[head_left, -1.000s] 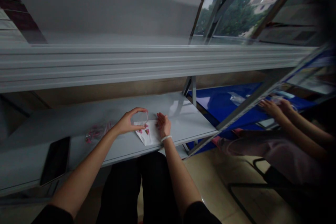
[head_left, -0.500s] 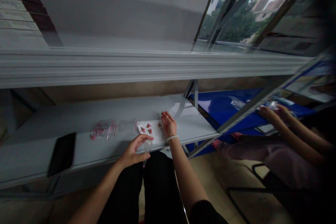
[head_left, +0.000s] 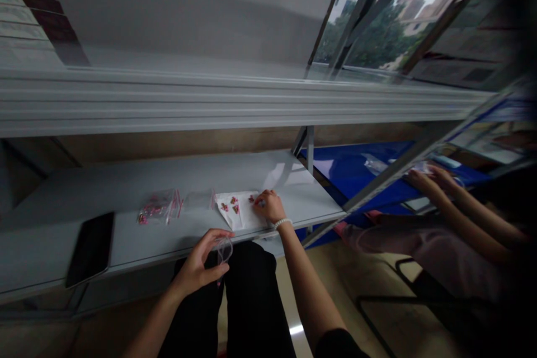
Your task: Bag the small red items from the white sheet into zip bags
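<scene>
My left hand (head_left: 203, 263) is curved round a small clear plastic zip bag (head_left: 225, 249), whose mouth gapes between thumb and fingers above my lap. On the shelf's front part lies a white paper sheet (head_left: 241, 222) bearing several small pink and gold trinkets (head_left: 235, 208). Over its right side my right hand (head_left: 271, 205), with a beaded bracelet at the wrist, has its fingers bent together close to the trinkets; what is between the fingertips cannot be made out.
Left of the paper lie a clear bag (head_left: 199, 199) and a bag of pink pieces (head_left: 157, 207). A black tablet (head_left: 90, 249) rests near the front edge. A slanted metal post (head_left: 377, 182) stands right, and beyond it a person's hands (head_left: 432, 177) work at a blue table (head_left: 356, 168).
My right hand has gone from outstretched fingers to fingers bent down at the paper. My left hand, with the bag, is slightly lower and farther left; the bag's mouth looks wider.
</scene>
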`<state>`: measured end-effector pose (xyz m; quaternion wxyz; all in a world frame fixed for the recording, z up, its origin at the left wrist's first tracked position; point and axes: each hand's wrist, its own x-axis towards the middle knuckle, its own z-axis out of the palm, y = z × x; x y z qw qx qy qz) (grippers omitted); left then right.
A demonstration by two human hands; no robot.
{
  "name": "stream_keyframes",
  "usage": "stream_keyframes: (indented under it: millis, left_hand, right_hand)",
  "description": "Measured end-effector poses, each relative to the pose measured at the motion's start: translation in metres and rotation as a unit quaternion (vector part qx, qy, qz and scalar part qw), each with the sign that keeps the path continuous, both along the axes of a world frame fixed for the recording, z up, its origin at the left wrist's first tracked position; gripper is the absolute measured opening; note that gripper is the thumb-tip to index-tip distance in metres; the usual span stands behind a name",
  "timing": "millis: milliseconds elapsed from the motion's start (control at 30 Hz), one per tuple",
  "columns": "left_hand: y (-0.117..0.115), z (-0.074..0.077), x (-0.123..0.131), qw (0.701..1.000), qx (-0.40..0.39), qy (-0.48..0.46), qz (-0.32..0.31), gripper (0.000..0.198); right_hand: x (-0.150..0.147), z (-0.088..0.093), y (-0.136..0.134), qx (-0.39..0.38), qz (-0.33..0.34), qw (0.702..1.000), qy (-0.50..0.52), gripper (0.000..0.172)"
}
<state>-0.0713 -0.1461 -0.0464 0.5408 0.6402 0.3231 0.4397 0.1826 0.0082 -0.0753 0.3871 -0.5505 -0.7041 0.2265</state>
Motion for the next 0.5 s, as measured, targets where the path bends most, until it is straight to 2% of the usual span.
stream_keyframes:
  millis: [233,500]
  left_hand:
    - [-0.003,0.01,0.004,0.998,0.038,0.041,0.042,0.054]
    - [-0.003,0.026,0.016,0.989,0.095,0.046,0.103,0.06]
  right_hand:
    - [0.001,-0.005,0.006,0.027,-0.002,0.999,0.017,0.004]
    - [-0.014,0.0,0.022,0.002,0.013,0.997,0.07,0.011]
